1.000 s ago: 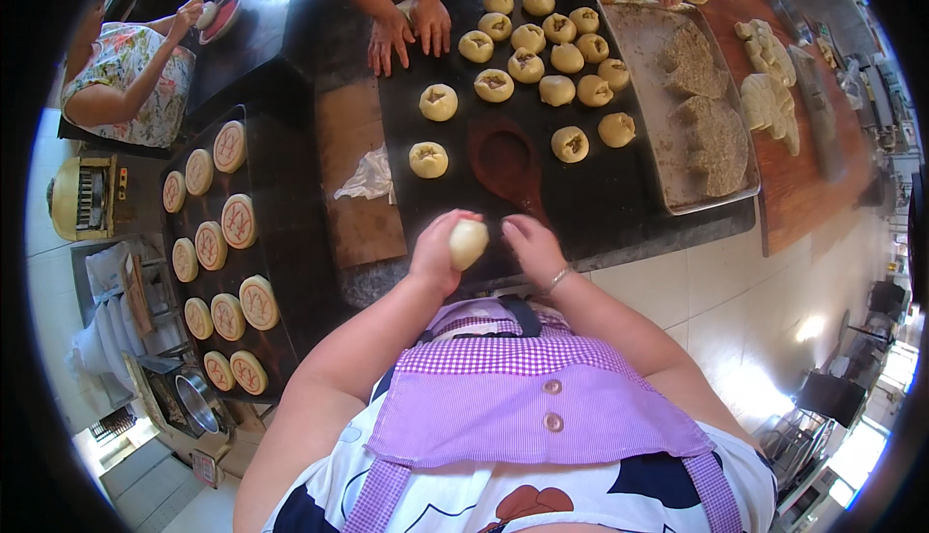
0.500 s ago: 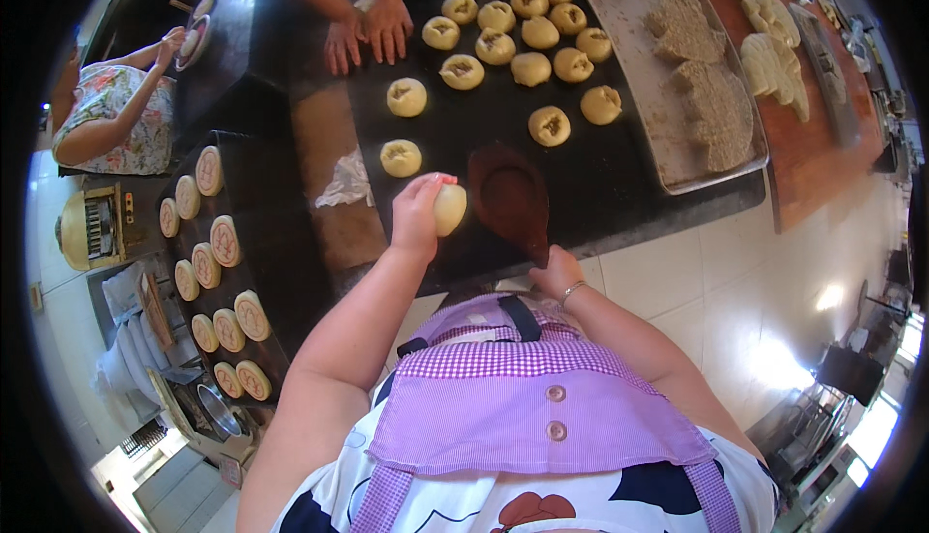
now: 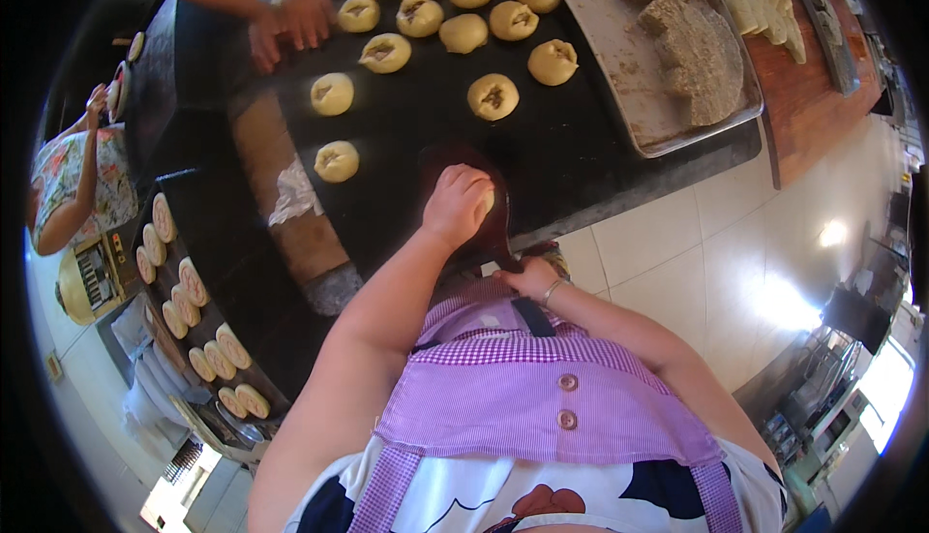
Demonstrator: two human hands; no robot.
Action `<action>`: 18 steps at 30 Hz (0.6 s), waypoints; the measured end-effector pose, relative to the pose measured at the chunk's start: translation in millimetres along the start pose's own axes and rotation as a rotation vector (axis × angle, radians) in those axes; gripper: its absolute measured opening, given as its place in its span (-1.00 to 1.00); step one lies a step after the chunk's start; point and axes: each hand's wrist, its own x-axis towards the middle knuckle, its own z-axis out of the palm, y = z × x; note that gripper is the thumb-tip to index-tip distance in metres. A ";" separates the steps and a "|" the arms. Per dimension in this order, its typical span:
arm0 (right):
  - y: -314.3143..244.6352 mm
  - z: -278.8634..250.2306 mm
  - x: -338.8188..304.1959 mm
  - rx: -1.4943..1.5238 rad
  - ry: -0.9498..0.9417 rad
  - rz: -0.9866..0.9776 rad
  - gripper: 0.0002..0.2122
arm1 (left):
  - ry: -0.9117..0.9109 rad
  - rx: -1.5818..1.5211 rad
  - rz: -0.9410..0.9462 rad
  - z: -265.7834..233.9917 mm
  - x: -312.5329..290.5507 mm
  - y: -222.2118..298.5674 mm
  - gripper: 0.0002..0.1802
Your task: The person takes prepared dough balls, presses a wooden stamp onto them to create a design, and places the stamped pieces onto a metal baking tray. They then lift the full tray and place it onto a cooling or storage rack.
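Observation:
My left hand (image 3: 457, 206) is closed around a pale round dough ball (image 3: 488, 201), mostly covered by the fingers and palm. It lies over the hollow of a dark brown wooden mould (image 3: 500, 228), so the hollow is hidden. My right hand (image 3: 532, 279) grips the mould's handle at the table's front edge. Beyond my left hand, single dough balls (image 3: 337, 161) sit on the black tabletop (image 3: 406, 126). Several more filled balls with puckered, open tops (image 3: 494, 97) stand farther back.
A metal tray (image 3: 612, 63) with grainy brown filling (image 3: 697, 59) lies at the right, beside a brown board (image 3: 813, 112) with pale dough (image 3: 764, 5). Stamped round cakes (image 3: 193, 281) line the left. A co-worker's hands (image 3: 290, 25) work opposite. Crumpled white plastic (image 3: 293, 192) lies left.
My left hand has brought the dough ball to the right, onto the mould. My right hand and the handle have shifted slightly left. The view has turned, so the table contents appear farther left.

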 end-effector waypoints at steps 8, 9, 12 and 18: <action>41.0 19.0 51.7 0.029 -0.081 -0.310 -0.11 | -0.162 0.354 -0.240 -5.4 46.7 44.1 -0.46; 40.8 20.2 58.5 0.032 -0.103 -0.285 -0.08 | -0.260 0.398 -0.257 -2.7 53.3 41.9 -0.40; 13.9 5.2 52.8 0.163 -0.205 -0.221 -0.29 | -0.471 0.523 -0.244 8.1 41.4 21.7 -0.29; 11.4 12.3 47.5 0.561 -0.375 -0.089 -0.69 | -0.505 0.478 -0.279 12.6 48.0 22.3 -0.29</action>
